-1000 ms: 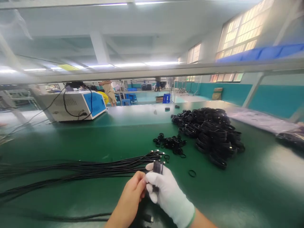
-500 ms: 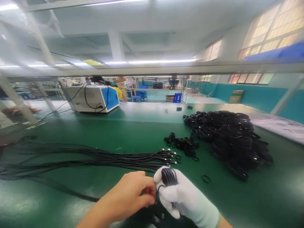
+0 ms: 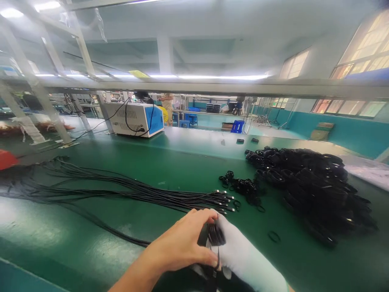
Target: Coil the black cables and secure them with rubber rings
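Coiled cable [image 3: 216, 234], a small black bundle, sat between the two hands near the front edge of the green table [image 3: 170, 162]. The gloved right hand [image 3: 240, 255] was closed around it from the right; the bare left hand [image 3: 185, 243] was closed on it from the left, fingertips pressing the loops. Judged from its look, the cable was light, limp and slightly springy, best held across all the loops together so they would not spread. The loops stood roughly upright, their long axis running away from the person. Straight cables [image 3: 127, 192] lay just beyond, plug ends pointing right toward small black rings [image 3: 243, 187] and a pile of finished coils [image 3: 316, 182].
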Motion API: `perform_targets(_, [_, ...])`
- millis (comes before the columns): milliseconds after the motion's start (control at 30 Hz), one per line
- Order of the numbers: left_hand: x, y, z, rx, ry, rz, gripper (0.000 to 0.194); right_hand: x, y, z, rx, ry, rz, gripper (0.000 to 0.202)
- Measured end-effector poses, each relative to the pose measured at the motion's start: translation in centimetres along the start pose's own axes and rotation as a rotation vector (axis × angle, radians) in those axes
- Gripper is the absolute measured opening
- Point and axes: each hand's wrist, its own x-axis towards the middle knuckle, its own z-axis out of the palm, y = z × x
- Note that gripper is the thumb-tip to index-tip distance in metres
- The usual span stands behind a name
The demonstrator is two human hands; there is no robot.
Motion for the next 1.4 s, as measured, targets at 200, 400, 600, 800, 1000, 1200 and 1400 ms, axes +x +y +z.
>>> perform_targets(200, [1.5, -0.1, -0.4, 0.240, -0.045, -0.031, 0.040, 0.2, 0.4, 0.3, -0.163, 0.164, -0.105, 0.072])
perform_targets(400, [2.7, -2.2, -1.3, 0.008, -0.225, 0.008, 0.021, -1.6, -3.4, -0.2, -0.087, -0.016, -0.079, 0.032])
perform_targets(600, [0.2, -2.1, -0.1, -0.522, -0.194, -0.136, 0.007, -2.3, -2.8, -1.6, 0.518, -0.399, -0.110, 0.061])
perform_targets(800, [-0.2, -0.8, 1.2, -0.889, 0.172, -0.142, 0.016, -2.1, -2.0, -0.7, 0.561, -0.480, -0.110, 0.060])
perform_targets(1000, [0.9, -0.5, 2.5, -0.845, 0.318, -0.076, 0.014, -2.0, -1.6, -0.6, 0.576, -0.464, -0.127, 0.059])
perform_targets(1200, [0.0, 1.4, -0.1, -0.234, 0.441, 0.094, 0.028, -1.8, -1.7, -0.9, 0.642, -0.495, -0.046, 0.066])
perform_targets(1400, [1.9, 1.3, -1.4, -0.299, -0.023, 0.065, 0.029, -1.5, -1.5, -0.5, 0.650, -0.556, 0.035, 0.058])
